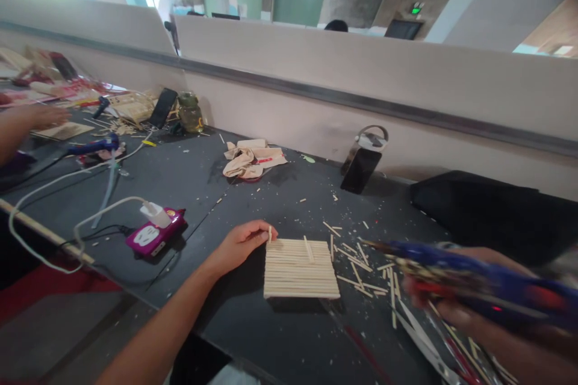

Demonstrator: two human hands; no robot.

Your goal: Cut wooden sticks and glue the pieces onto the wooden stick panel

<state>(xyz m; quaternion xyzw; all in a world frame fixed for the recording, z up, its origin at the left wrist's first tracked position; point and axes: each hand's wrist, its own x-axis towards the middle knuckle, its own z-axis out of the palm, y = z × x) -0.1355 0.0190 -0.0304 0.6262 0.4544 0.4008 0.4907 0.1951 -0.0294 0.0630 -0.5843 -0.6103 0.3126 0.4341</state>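
Head view: left fingers [257, 227] pinch a short stick [270, 233] at the ten-o'clock corner of a wooden-stick panel [298, 274]; right fingers [454, 314] grip a blue glue gun [478, 280]; offcuts [332, 247] crowd the panel's three-o'clock edge.

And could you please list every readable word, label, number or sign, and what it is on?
No text can be read.
Green sign in the background: too small.
Red marks on the tan bundle: too blurred.
Yellow sticker on the purple power strip: too small.

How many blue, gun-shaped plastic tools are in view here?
2: one blurred blue plastic gun-shaped tool in the right hand; a second blue tool at the picture's left, near a co-worker's hand. Others may be hidden.
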